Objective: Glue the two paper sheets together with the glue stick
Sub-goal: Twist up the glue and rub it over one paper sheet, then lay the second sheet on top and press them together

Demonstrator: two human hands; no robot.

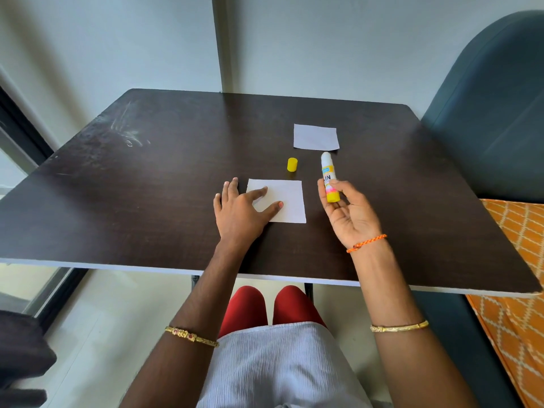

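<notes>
Dark wood-grain table (147,201) against a pale wall, with a teal chair back (485,113) off to the right and patterned orange fabric (512,260) below it. Near sheet of white paper (287,201) flat on the table, close to the front edge; far sheet (315,136) flat too, well apart, farther back and slightly right. Yellow cap (292,164) upright between the two, off the stick already. Left hand (240,212) spread palm-down, thumb and forefinger pinning the near sheet's left part, other fingers on bare table just beside it. Right hand (346,210) raised just right of the near sheet, palm turned up, thumb and fingers pinching the glue stick (329,179) low on its yellow base, white glue tip up and exposed. Likely step: about to spread glue on the near sheet. Paper thin, light, floppy, apt to slide or wrinkle under a dragging stick, so best held flat by pressing near one edge as now, strokes running away from the pinning fingers. Stick light, rigid, smooth plastic; better gripped around the mid-barrel for pressure, tip turned downward first. Glue itself soft, liable to smear or crumble if pushed hard. Far sheet best lifted by a corner or edge, then laid squarely over the glued face.
</notes>
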